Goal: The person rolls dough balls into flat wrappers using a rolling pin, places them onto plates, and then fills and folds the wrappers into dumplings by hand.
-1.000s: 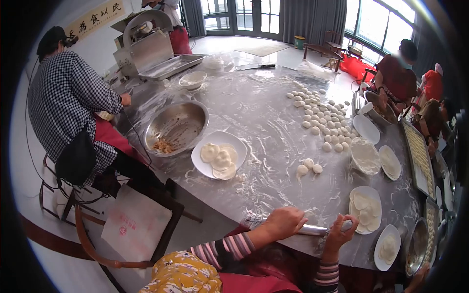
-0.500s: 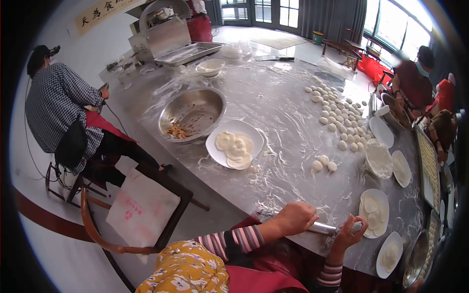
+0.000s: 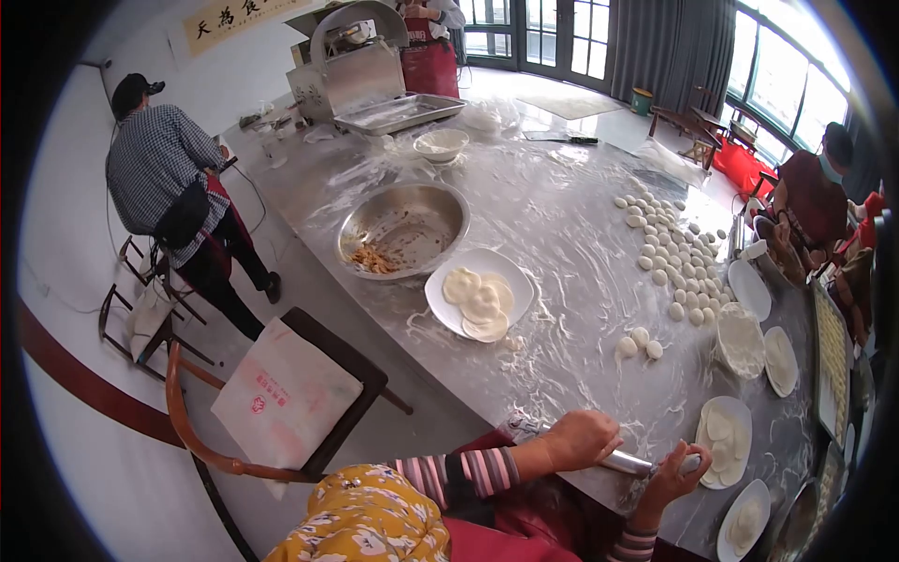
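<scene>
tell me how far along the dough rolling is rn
Flat rounds on several plates look finished. The left hand and right hand hold a metal rolling pin; any dough under it is hidden. Three nearby dough balls and the larger cluster beyond look unrolled, so plenty seems left.

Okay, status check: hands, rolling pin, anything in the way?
Left hand and right hand on metal rolling pin, near table edge. Plate of flat dough rounds close beyond right hand. Three dough balls farther in, apart from pin.
</scene>
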### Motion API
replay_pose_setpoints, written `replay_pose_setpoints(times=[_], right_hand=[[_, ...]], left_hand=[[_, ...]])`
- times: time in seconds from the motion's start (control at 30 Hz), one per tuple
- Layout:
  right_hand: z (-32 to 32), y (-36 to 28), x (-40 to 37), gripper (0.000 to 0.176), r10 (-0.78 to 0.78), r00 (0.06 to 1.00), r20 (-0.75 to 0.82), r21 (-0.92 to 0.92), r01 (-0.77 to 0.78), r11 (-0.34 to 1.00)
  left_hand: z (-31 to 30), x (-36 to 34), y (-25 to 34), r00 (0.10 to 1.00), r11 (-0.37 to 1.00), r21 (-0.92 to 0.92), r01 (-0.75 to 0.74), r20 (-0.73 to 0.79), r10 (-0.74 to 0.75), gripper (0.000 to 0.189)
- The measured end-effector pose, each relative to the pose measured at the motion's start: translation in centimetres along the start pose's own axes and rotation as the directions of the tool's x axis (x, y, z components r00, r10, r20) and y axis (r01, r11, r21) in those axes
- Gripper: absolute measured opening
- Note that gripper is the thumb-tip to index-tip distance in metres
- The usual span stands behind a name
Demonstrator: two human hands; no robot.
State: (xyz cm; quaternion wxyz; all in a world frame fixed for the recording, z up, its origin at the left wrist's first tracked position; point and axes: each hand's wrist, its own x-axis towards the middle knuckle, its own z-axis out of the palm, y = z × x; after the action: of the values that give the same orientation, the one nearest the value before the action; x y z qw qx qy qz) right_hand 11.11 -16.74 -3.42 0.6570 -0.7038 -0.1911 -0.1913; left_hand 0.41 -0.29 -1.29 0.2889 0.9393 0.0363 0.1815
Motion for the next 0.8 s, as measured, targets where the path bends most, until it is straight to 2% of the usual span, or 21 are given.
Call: replay_pose_setpoints(times=[0.37,0.43,0.8], right_hand=[[0.1,0.2,0.1,0.014,-0.113,0.994,-0.003,-0.058,0.112,0.992],[0.4,-0.9,0.0,0.015,-0.003,1.000,-0.016,-0.005,0.003,1.000],[0.2,-0.4,0.0,0.015,-0.001,1.000,-0.022,-0.039,0.000,0.999]], left_hand=[[0.0,0.0,-0.1,1.000,1.000,-0.004,-0.003,0.000,0.003,0.028],[0.1,-0.1,-0.1,1.000,1.000,0.002,0.009,-0.007,-0.009,0.029],[0.0,-0.1,0.0,1.000,0.999,-0.032,0.025,-0.004,-0.026,0.028]])
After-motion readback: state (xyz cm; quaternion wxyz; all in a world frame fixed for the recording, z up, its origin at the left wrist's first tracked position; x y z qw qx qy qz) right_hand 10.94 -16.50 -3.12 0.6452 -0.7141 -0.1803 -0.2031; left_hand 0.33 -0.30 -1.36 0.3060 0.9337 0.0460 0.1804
